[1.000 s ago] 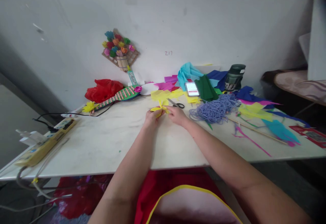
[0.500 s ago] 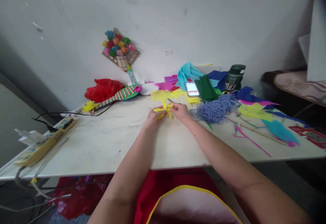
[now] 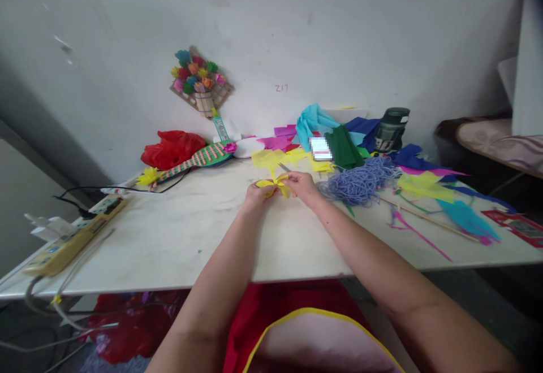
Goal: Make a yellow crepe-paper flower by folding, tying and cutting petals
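Between my hands, over the middle of the white table, is a yellow paper flower with several petals spread out. My left hand grips it from the left, its fingers partly hidden behind the petals. My right hand pinches a petal on the right side. Just beyond the flower lie scissors, only their pointed blades showing. Yellow paper sheets are spread behind them. To the right of my right hand sits a tangled heap of blue-violet yarn.
A green paper-decorated lute-shaped craft and a red plastic bag lie back left. A power strip with cables runs along the left edge. Back right are a phone, green paper and a dark jar. A thin stick lies right.
The flower's petals have shifted slightly and lie more spread to either side. My right fingers have moved a little on the right petal. Everything else stays in place.
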The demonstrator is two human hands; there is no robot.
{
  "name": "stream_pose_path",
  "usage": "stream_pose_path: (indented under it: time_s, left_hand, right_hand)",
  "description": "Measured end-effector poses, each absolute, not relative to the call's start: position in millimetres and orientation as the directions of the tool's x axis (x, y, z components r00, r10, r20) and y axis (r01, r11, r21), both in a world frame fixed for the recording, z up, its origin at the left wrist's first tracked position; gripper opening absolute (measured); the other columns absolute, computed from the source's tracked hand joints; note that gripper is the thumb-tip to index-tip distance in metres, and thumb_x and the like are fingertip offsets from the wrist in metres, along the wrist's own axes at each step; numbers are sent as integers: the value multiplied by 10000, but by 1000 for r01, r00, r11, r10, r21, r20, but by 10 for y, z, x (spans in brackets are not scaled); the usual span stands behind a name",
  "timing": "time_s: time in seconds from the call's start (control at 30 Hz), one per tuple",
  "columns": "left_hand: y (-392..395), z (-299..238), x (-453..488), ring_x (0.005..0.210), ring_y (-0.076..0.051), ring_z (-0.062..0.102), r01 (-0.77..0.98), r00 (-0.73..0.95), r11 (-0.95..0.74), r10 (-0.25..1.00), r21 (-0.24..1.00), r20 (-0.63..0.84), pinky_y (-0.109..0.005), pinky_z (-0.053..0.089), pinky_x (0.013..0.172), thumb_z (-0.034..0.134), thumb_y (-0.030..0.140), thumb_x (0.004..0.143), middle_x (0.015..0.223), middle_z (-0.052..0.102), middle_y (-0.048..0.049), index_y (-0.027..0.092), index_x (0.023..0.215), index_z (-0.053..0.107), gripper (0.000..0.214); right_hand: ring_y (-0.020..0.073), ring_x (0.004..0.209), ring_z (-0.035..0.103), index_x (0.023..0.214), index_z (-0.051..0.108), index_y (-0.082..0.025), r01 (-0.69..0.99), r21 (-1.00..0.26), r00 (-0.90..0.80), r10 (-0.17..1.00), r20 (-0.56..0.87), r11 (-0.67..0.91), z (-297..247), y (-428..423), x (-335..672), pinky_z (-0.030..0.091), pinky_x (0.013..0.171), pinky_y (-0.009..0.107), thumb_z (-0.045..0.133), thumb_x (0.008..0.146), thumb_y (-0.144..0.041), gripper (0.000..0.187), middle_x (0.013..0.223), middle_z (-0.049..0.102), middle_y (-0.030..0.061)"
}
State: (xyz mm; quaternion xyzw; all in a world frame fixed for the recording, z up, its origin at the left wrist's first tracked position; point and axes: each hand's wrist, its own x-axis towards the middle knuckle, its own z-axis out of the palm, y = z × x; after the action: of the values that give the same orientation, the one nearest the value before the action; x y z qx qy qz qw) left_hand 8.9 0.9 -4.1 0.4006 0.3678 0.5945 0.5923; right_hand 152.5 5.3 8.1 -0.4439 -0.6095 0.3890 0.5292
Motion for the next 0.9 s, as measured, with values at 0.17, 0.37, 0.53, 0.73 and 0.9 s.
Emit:
stream_pose_path:
  time_s: [0.17, 0.37, 0.53, 0.73, 0.9]
  left_hand:
    - [25, -52, 75, 640, -166, 619, -433, 7, -44, 999, 901, 52, -327, 492, 705, 701, 110, 459, 668, 641, -38, 96, 721, 612, 277]
    - [23, -46, 77, 595, -149, 613, -455, -93, -69, 995, 888, 30, -310, 489, 671, 664, 82, 441, 623, 635, -15, 109, 704, 588, 275]
    - [10, -27, 86, 607, -160, 614, -420, -53, -57, 998, 906, 38, -317, 488, 671, 696, 111, 444, 644, 641, -32, 103, 734, 595, 308]
    - [-14, -10, 73, 526, -115, 562, -357, 62, -19, 997, 934, 44, -278, 473, 583, 717, 163, 481, 652, 619, -22, 115, 800, 613, 339]
    - [-64, 31, 76, 515, -100, 524, -338, 122, -1, 991, 941, 45, -261, 452, 557, 731, 195, 499, 661, 612, -30, 120, 837, 629, 361]
  right_hand:
    - [86, 413, 481, 883, 683, -151, 185, -902, -170, 917, 361, 390, 85, 42, 1566, 375, 371, 205, 545, 659, -269, 289, 629, 647, 10]
    - [142, 651, 610, 874, 704, -221, 563, -529, -328, 759, 563, 635, 127, -36, 1572, 474, 697, 286, 527, 632, -130, 313, 738, 697, 14]
    - [153, 651, 615, 816, 700, -177, 431, -684, -197, 801, 566, 589, 102, -1, 1558, 482, 627, 277, 468, 669, -159, 275, 743, 691, 25]
    - [99, 462, 512, 774, 678, -144, 149, -882, 40, 889, 457, 447, 114, 56, 1592, 427, 455, 228, 473, 649, -248, 262, 674, 651, 14]
    - [84, 446, 463, 798, 671, -152, 133, -899, 119, 894, 433, 417, 93, 133, 1625, 420, 465, 219, 508, 641, -274, 257, 660, 646, 15]
